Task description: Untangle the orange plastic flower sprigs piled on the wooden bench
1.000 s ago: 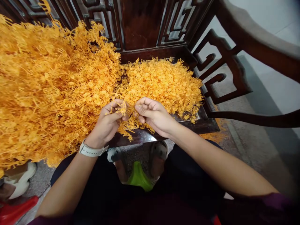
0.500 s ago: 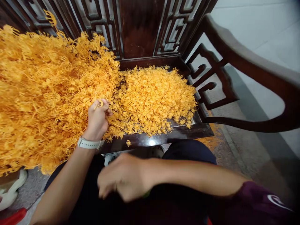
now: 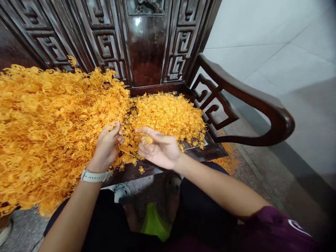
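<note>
The right hand [image 3: 157, 148] has risen from the lap beside the left hand [image 3: 107, 145], grip loose.

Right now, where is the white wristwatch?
In the head view, the white wristwatch sits on the left wrist, lower left of centre, just below the left hand and at the near edge of the big orange plastic pile.

Orange-yellow plastic sprigs [image 3: 47, 115] heap on a dark reddish-brown fretwork-carved chair [image 3: 147, 52].

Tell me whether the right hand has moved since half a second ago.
Yes. The right hand has come up from the lap to the front edge of the chair seat, beside the left hand.
</note>
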### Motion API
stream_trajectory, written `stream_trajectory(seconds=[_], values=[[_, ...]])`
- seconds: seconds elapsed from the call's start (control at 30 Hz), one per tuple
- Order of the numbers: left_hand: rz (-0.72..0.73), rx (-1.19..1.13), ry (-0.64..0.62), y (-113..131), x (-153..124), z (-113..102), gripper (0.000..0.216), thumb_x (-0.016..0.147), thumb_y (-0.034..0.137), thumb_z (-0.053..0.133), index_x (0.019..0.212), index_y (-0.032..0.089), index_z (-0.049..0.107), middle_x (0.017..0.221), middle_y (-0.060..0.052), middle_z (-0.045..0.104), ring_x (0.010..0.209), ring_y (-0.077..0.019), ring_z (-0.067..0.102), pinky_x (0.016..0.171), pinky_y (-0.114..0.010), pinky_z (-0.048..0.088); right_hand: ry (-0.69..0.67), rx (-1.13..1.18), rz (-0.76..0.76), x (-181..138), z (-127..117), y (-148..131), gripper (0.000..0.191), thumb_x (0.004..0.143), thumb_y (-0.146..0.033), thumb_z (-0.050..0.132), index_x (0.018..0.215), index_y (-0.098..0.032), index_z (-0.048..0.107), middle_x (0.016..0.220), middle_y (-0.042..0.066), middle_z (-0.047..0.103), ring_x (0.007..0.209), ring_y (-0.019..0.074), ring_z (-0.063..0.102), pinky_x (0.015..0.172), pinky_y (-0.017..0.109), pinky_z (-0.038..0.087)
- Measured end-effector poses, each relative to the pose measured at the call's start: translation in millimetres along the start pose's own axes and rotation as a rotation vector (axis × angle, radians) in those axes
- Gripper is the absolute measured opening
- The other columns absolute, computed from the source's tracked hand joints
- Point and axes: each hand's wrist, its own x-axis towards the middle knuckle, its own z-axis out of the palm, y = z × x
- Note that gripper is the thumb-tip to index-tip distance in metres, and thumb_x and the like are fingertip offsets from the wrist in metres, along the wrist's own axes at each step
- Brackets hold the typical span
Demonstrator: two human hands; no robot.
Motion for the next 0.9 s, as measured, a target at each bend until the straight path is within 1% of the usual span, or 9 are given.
stream_trajectory(seconds=[0.17, 0.3, 0.37, 0.4, 0.47, 0.57, 0.63, 0.77, 0.9], values=[[-0.031, 0.007, -0.01, -5.2, 0.0, 4.5, 0.037, 0.076, 0.034, 0.094, 0.093, 0.011, 0.071, 0.069, 0.003, 0.053, 0.055, -0.0055, 0.04, 0.047, -0.017, 0.036, -0.143, -0.276, 0.15, 1.4, -7.0, 17.4, 0.026, 0.084, -0.035, 0.09, 0.097, -0.016, 0.077, 0.079, 0.001, 0.075, 0.068, 0.0094, 0.068, 0.068, 0.021, 0.052], [-0.031, 0.008, -0.021, -2.5, 0.8, 2.0, 0.031, 0.077, 0.03, 0.092, 0.092, 0.011, 0.072, 0.069, 0.003, 0.051, 0.053, -0.005, 0.038, 0.045, -0.015, 0.036, -0.679, -0.676, 0.409, 7.7, -6.1, 2.5, 0.031, 0.075, -0.037, 0.095, 0.09, -0.013, 0.082, 0.093, 0.007, 0.08, 0.088, 0.0161, 0.075, 0.086, 0.025, 0.059], [-0.031, 0.009, -0.025, -0.1, 2.2, -0.7, 0.029, 0.078, 0.029, 0.091, 0.091, 0.012, 0.073, 0.07, 0.003, 0.051, 0.053, -0.0052, 0.038, 0.045, -0.015, 0.037, -0.974, -0.697, 0.552, 9.3, -4.8, -10.0, 0.032, 0.072, -0.037, 0.097, 0.089, -0.014, 0.084, 0.096, 0.011, 0.08, 0.092, 0.0213, 0.077, 0.089, 0.03, 0.06], [-0.03, 0.01, -0.026, 0.8, 2.9, -1.9, 0.029, 0.078, 0.029, 0.091, 0.092, 0.012, 0.073, 0.071, 0.002, 0.051, 0.054, -0.0055, 0.039, 0.045, -0.015, 0.037, -1.022, -0.637, 0.564, 8.9, -4.6, -16.6, 0.035, 0.07, -0.039, 0.098, 0.09, -0.015, 0.084, 0.095, 0.011, 0.08, 0.091, 0.0228, 0.077, 0.086, 0.031, 0.061], [-0.027, 0.016, -0.027, 1.6, 3.8, -3.5, 0.03, 0.077, 0.03, 0.091, 0.093, 0.012, 0.074, 0.071, 0.002, 0.052, 0.055, -0.0065, 0.041, 0.046, -0.016, 0.04, -0.81, -0.401, 0.372, 5.6, -5.1, -28.7, 0.044, 0.069, -0.048, 0.097, 0.098, -0.018, 0.082, 0.094, 0.01, 0.081, 0.084, 0.0208, 0.075, 0.078, 0.03, 0.061], [-0.038, 0.032, -0.019, 0.4, 3.4, -3.2, 0.034, 0.075, 0.033, 0.093, 0.094, 0.013, 0.074, 0.072, 0.002, 0.053, 0.056, -0.007, 0.043, 0.047, -0.017, 0.042, -0.089, 0.0, -0.083, -1.6, -7.4, -37.8, 0.049, 0.085, -0.059, 0.08, 0.115, -0.022, 0.075, 0.098, 0.005, 0.08, 0.072, 0.0126, 0.066, 0.068, 0.024, 0.055], [-0.051, 0.058, -0.027, -2.1, 2.2, -1.3, 0.038, 0.074, 0.036, 0.095, 0.095, 0.013, 0.073, 0.071, 0.003, 0.054, 0.056, -0.0072, 0.044, 0.048, -0.017, 0.041, 0.186, 0.108, -0.086, -4.8, -9.7, -33.8, 0.042, 0.094, -0.054, 0.069, 0.117, -0.018, 0.071, 0.09, 0.005, 0.078, 0.065, 0.0107, 0.059, 0.063, 0.023, 0.05], [-0.039, 0.117, -0.068, -11.2, -3.0, 6.8, 0.047, 0.07, 0.042, 0.097, 0.098, 0.013, 0.073, 0.071, 0.002, 0.056, 0.057, -0.0082, 0.045, 0.048, -0.018, 0.038, 0.336, -0.06, 0.161, -6.1, -14.6, -7.2, 0.02, 0.088, -0.032, 0.076, 0.093, -0.015, 0.067, 0.07, 0.001, 0.068, 0.054, 0.0079, 0.051, 0.054, 0.022, 0.039], [0.01, 0.224, -0.124, -24.5, -13.9, 19.0, 0.039, 0.077, 0.043, 0.092, 0.09, 0.015, 0.068, 0.075, 0.001, 0.06, 0.061, -0.0103, 0.048, 0.054, -0.021, 0.04, 0.348, -0.395, 0.104, -6.9, -15.9, 12.0, 0.028, 0.082, -0.034, 0.086, 0.087, -0.017, 0.064, 0.07, 0.0, 0.067, 0.053, 0.0078, 0.05, 0.051, 0.022, 0.035]])
